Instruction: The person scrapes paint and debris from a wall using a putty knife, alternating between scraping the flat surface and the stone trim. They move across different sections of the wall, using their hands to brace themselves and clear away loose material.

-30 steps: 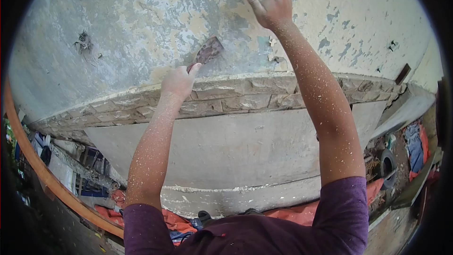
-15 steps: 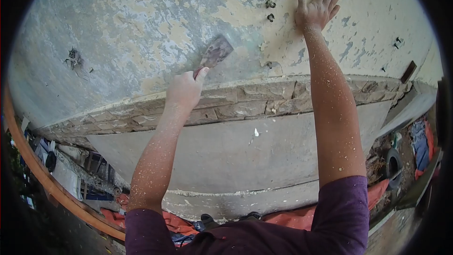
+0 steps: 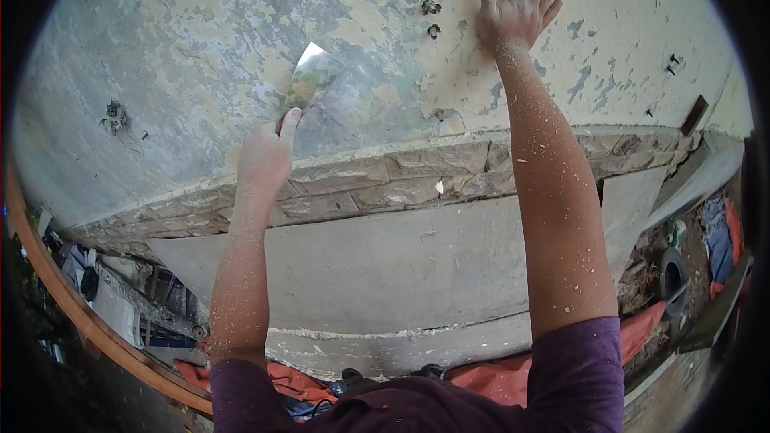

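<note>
My left hand is wrapped round the handle of a scraper, thumb along the top near the blade. The scraper's wide metal blade points up and slightly right, reflecting light; whether its edge touches the wall cannot be told. Behind it, the wall shows patchy grey and green plaster with remains of cream paint. My right hand lies flat with fingers spread on the cream-painted part at the upper right. Pale flakes and dust cover both forearms.
A rough stone ledge runs below the painted wall, with a smooth grey panel under it. Screw plugs stick out of the wall. Orange sheeting, a tyre and a curved orange rail lie around below.
My left hand has moved left with the scraper, whose blade has turned more upright and now shines. My right hand stays flat on the wall. A pale flake is falling near the ledge.
</note>
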A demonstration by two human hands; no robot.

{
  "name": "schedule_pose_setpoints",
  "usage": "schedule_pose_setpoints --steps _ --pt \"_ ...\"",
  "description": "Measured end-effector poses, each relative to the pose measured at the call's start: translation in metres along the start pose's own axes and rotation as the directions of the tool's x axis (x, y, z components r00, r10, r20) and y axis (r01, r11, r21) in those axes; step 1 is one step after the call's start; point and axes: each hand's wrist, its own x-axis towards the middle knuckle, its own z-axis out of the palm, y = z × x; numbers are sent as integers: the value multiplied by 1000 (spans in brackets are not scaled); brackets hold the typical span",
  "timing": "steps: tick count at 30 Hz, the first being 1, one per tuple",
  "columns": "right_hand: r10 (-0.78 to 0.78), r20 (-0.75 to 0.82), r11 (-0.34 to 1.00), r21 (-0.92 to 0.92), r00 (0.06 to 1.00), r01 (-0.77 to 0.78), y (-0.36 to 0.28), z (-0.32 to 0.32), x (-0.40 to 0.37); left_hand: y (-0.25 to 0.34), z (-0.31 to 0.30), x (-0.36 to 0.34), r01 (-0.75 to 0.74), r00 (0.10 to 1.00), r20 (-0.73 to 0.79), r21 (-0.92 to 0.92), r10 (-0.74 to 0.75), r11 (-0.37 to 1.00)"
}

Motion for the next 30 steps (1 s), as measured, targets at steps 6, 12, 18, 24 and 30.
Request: schedule_pose_setpoints --steps 6,12,18,24,30 --pt "14 -6 999 -31 1000 -15 -4 1 -1 28 -4 8 0 1000 -30 173 5 985" --pt "18 -13 999 -51 1000 -19 -4 -2 3 -1 -35 -1 31 998 60 45 -34 998" --pt "47 64 999 -21 997 -46 -9 -7 -2 32 -19 18 -84 996 18 238 82 968" --pt "-36 -56 999 7 998 37 6 9 0 -20 -23 22 -110 993 39 30 109 994" --pt "-34 -40 996 83 999 37 6 5 0 96 10 35 -178 981 98 115 167 977"
